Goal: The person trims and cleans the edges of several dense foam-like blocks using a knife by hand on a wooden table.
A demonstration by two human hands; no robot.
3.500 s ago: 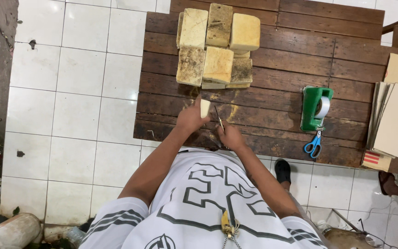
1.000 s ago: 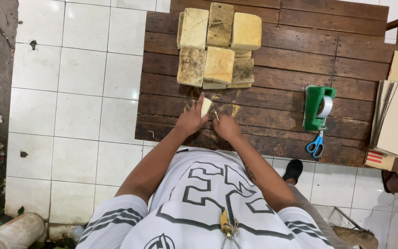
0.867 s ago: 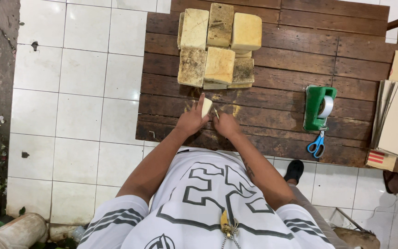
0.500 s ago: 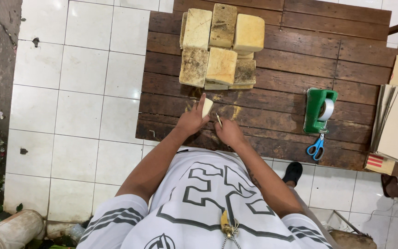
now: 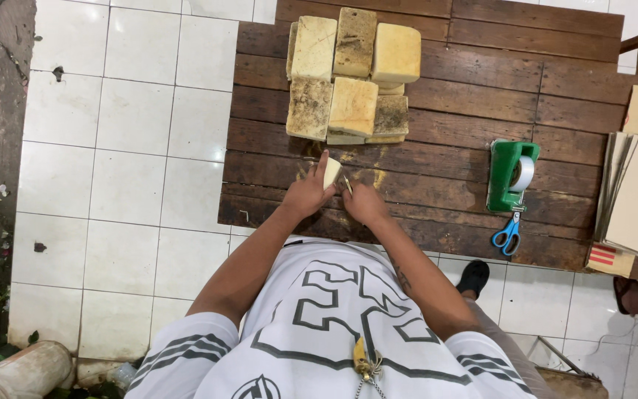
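Currently left hand [image 5: 306, 196] has its grip closed on a small pale block piece [image 5: 331, 172], steadying it on the wooden worktop [image 5: 437, 185]. Right hand [image 5: 364, 205] grips a thin blade [image 5: 348, 183] beside it. Stacked blocks [image 5: 352, 74] sit just beyond, within reach.

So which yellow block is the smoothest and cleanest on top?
The back right block in the stack. Its top is plain pale yellow, while the other blocks carry dark, dirty speckles.
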